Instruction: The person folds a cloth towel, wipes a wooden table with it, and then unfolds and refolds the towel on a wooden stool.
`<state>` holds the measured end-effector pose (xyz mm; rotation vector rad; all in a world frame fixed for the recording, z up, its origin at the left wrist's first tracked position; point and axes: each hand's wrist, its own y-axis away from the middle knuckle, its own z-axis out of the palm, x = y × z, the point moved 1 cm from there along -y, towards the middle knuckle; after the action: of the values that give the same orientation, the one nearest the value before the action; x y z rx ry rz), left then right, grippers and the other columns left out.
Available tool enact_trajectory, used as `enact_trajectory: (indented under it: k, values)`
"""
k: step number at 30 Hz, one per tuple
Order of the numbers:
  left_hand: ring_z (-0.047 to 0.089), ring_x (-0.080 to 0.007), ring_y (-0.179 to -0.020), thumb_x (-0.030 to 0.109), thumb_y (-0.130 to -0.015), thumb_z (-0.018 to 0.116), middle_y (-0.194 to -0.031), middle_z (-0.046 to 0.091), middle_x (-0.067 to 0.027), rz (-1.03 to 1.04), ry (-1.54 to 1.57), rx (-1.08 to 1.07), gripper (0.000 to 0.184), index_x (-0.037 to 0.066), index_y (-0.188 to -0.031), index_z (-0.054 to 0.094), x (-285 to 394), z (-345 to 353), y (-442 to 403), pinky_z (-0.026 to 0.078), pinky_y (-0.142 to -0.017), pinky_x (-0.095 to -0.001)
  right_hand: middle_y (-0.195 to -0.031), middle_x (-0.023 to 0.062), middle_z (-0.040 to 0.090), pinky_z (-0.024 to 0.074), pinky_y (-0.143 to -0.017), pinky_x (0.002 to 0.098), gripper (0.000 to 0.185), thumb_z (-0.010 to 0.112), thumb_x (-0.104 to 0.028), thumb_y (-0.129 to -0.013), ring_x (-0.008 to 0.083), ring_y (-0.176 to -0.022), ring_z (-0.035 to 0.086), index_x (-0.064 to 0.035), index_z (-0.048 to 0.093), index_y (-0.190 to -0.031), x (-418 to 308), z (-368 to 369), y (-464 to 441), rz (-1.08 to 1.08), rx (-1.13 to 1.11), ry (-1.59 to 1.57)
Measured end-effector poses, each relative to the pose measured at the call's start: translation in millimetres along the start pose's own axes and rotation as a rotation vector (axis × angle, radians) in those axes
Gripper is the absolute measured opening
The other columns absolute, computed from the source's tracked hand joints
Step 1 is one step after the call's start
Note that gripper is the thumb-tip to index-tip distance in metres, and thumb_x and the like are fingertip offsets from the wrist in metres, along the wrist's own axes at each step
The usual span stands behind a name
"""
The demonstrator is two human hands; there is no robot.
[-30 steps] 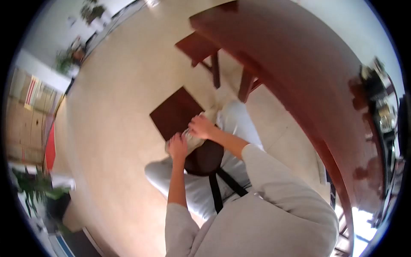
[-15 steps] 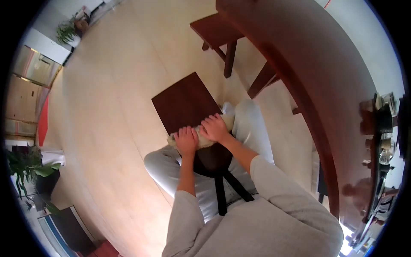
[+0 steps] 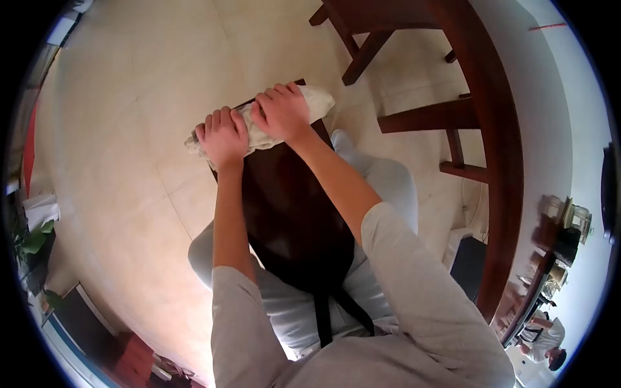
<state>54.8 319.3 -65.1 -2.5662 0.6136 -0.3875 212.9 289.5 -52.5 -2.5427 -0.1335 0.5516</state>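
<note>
Both my hands rest on a cream-coloured cloth [image 3: 259,137], bunched into a roll across the far end of a dark brown wooden bench [image 3: 284,194]. My left hand [image 3: 223,139] curls its fingers over the left part of the cloth. On the right part, my right hand [image 3: 283,113] grips in the same way, and a loose end sticks out beyond it. The bench runs toward me between my legs, its top smooth and shiny. Both arms are stretched forward.
To the right stands a large dark wooden table [image 3: 501,161], with a dark wooden stool [image 3: 388,16] near it. Small items [image 3: 569,242] line the far right. Pale floor tiles [image 3: 142,142] lie to the left, with a green plant [image 3: 37,239] at the edge.
Both hands have moved forward with the cloth, from the near part of the bench to its far end. My arms have straightened and my view has shifted.
</note>
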Motion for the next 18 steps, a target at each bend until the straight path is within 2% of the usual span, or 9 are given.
enact_trajectory:
  k: [3,5,6,7,8,11,13,14,18]
  values:
    - [0.062,-0.0277,-0.079,0.024,-0.097,0.049,-0.081,0.066,-0.0061,-0.045,-0.05,-0.052,0.024,0.009,-0.083,0.062,-4.8,-3.3,-6.1,0.042,-0.079,-0.0449,-0.068,0.0055,0.062,0.0451,-0.072,0.0427,0.017,0.063,-0.023,-0.083,0.0269,-0.072,0.061,-0.0104,0.064,-0.071,2.7,8.1,-4.8,0.001,0.073,0.029]
    - [0.065,-0.0297,-0.082,0.024,-0.098,0.048,-0.085,0.069,-0.0091,-0.033,-0.021,-0.056,0.026,0.008,-0.084,0.064,-5.1,4.4,-2.4,0.044,-0.079,-0.0469,-0.071,0.0093,0.066,0.0476,-0.074,0.0453,0.02,0.061,-0.024,-0.083,0.03,-0.071,0.063,-0.01,0.066,-0.07,-0.4,7.1,-6.7,0.081,-0.007,0.032]
    - [0.066,-0.031,-0.083,0.024,-0.098,0.047,-0.086,0.07,-0.0104,-0.005,-0.035,-0.045,0.028,0.008,-0.085,0.065,-8.0,10.1,7.7,0.044,-0.082,-0.0483,-0.074,0.0124,0.069,0.049,-0.078,0.0476,0.025,0.06,-0.028,-0.083,0.0323,-0.072,0.065,-0.0084,0.067,-0.07,-2.4,1.2,-7.6,0.165,-0.146,0.014]
    - [0.067,-0.0324,-0.084,0.024,-0.098,0.046,-0.086,0.07,-0.0118,0.02,-0.042,-0.025,0.029,0.008,-0.087,0.067,-9.8,12.3,17.2,0.045,-0.084,-0.0498,-0.076,0.0142,0.07,0.049,-0.082,0.0495,0.032,0.059,-0.033,-0.085,0.0331,-0.077,0.066,-0.0075,0.069,-0.07,-4.5,10.4,-1.2,0.184,-0.146,0.107]
    - [0.066,-0.0334,-0.084,0.024,-0.099,0.046,-0.086,0.07,-0.0125,-0.004,-0.019,-0.114,0.029,0.007,-0.088,0.067,-1.3,1.0,28.9,0.045,-0.087,-0.0508,-0.078,0.0139,0.071,0.0477,-0.086,0.0501,0.035,0.057,-0.036,-0.087,0.0322,-0.082,0.067,-0.0093,0.07,-0.069,-15.8,6.7,13.7,0.202,-0.327,0.157]
    - [0.065,-0.0339,-0.086,0.025,-0.099,0.047,-0.085,0.069,-0.0133,-0.018,-0.037,-0.312,0.029,0.007,-0.09,0.068,20.1,-57.9,84.1,0.046,-0.094,-0.0513,-0.07,0.0082,0.065,0.0434,-0.082,0.0452,0.03,0.059,-0.034,-0.086,0.0284,-0.078,0.062,-0.0126,0.069,-0.068,-42.8,-15.4,73.2,0.068,-0.261,0.114]
    - [0.064,-0.0334,-0.085,0.024,-0.098,0.049,-0.085,0.067,-0.013,-0.018,0.02,0.0,0.027,0.006,-0.085,0.064,24.7,-59.4,128.9,0.046,-0.088,-0.0498,-0.072,0.0052,0.063,0.0426,-0.081,0.044,0.027,0.062,-0.036,-0.083,0.0257,-0.082,0.059,-0.0146,0.067,-0.067,-60.3,-18.6,109.1,0.072,-0.154,0.127]
    - [0.064,-0.033,-0.086,0.024,-0.099,0.049,-0.086,0.066,-0.0124,-0.039,-0.003,-0.058,0.026,0.006,-0.085,0.063,29.3,-67.5,147.0,0.046,-0.086,-0.0489,-0.073,0.0052,0.062,0.0427,-0.081,0.0429,0.026,0.063,-0.035,-0.083,0.0251,-0.083,0.059,-0.0145,0.065,-0.067,-71.1,-29.4,125.8,0.108,-0.204,0.144]
    - [0.063,-0.0325,-0.09,0.023,-0.099,0.049,-0.089,0.066,-0.0112,-0.029,-0.068,-0.269,0.023,0.006,-0.089,0.062,60.4,-106.2,186.2,0.045,-0.087,-0.0481,-0.077,0.0055,0.062,0.0424,-0.084,0.0418,0.023,0.064,-0.034,-0.084,0.0258,-0.084,0.059,-0.0137,0.066,-0.072,-101.1,-64.5,192.0,0.189,0.025,0.084]
